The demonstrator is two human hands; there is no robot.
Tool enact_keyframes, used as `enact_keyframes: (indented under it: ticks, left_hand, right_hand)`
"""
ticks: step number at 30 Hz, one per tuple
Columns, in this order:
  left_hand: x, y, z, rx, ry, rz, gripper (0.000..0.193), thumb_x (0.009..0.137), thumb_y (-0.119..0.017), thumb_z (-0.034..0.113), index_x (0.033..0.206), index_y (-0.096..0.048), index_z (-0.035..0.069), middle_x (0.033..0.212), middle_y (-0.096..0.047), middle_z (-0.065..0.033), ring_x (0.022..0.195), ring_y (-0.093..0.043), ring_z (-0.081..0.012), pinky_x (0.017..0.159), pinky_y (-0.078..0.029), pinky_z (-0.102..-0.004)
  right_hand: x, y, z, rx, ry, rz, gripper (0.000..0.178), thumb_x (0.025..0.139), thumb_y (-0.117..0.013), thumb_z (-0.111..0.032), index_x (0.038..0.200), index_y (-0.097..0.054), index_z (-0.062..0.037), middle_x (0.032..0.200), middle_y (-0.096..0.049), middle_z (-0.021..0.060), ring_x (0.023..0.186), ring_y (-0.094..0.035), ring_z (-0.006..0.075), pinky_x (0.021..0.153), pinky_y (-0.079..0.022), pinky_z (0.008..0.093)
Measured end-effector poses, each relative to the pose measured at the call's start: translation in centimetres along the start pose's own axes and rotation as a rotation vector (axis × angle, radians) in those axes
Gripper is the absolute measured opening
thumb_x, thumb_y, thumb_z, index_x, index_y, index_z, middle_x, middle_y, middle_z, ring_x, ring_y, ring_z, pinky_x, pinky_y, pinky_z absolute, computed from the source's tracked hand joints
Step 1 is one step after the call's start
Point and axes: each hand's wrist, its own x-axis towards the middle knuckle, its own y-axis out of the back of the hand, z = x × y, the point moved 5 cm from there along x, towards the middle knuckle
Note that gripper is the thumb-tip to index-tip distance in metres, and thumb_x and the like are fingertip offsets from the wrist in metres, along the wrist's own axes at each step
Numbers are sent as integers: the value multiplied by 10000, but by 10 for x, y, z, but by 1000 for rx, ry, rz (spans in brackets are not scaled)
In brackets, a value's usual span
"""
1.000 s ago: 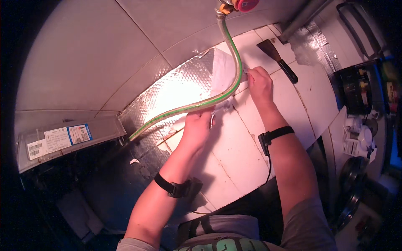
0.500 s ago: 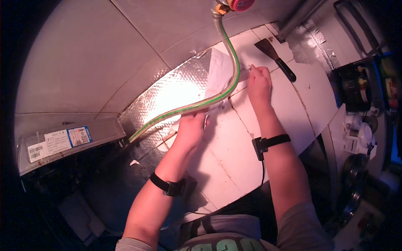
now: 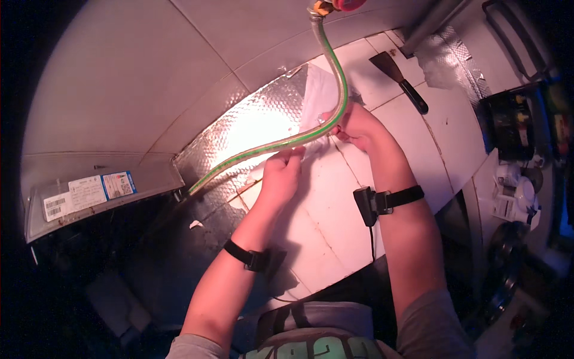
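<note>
A silver embossed foil sheet (image 3: 263, 107) lies along the wall on the white tiled counter, glaring under the light. White backing paper or film (image 3: 317, 93) shows at its right end. A clear hose with a green stripe (image 3: 287, 143) bends across both. My left hand (image 3: 282, 176) is below the hose, thumb and fingers closed by the foil's near edge; what they pinch is unclear. To the right of the hose's bend, my right hand (image 3: 357, 127) has its fingers curled beside the white film. The hose covers part of the fingertips, so their hold cannot be made out.
A scraper with a black handle (image 3: 412, 96) lies at the back right. The hose hangs from a red-handled valve (image 3: 347, 5). At left sits a grey metal panel with labels (image 3: 84, 200). More foil (image 3: 451, 57) covers the right corner; a black container (image 3: 508, 125) stands beyond.
My right hand has moved left and nearer, from the far tiles to the hose's bend. My left hand has shifted slightly, its fingertips now pointing right. The view has shifted a little.
</note>
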Motion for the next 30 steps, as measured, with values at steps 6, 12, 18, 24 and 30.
enact_keyframes:
  ticks: [6,12,18,24,30]
  left_hand:
    - [-2,-7,6,-85,-60,-33,308,971,-573,279,912,-642,-15,639,-507,23,560,-430,-65,521,-336,-239]
    - [-12,-8,20,-231,-8,-28,299,964,-510,166,1145,-588,-60,745,-563,-24,630,-495,-92,562,-378,-227]
    - [-2,-5,-4,-251,24,-30,314,968,-465,151,1195,-550,-49,748,-578,-36,631,-514,-100,572,-399,-226]
    - [4,19,-19,-95,-55,-81,260,983,-468,181,1097,-597,-14,781,-587,-31,664,-527,-96,610,-420,-230]
    - [15,0,26,32,-176,141,297,984,-465,226,1033,-637,-12,800,-646,-87,686,-587,-139,636,-478,-283]
  right_hand:
    - [22,6,16,-304,142,193,97,870,-681,-105,855,-606,-45,669,-559,-15,512,-480,67,442,-388,229]
    - [-2,-7,22,361,-4,114,81,877,-686,-103,881,-614,-66,713,-609,8,505,-447,68,456,-358,220]
    - [-4,-20,33,631,100,178,146,865,-604,-44,815,-495,-126,694,-503,-20,547,-450,99,494,-352,248]
    - [3,-17,43,515,107,196,79,845,-644,-43,899,-586,-46,715,-542,-8,566,-439,86,499,-346,259]
    - [6,-16,50,556,44,93,89,907,-653,-128,987,-639,-92,847,-638,-7,626,-505,87,531,-390,258]
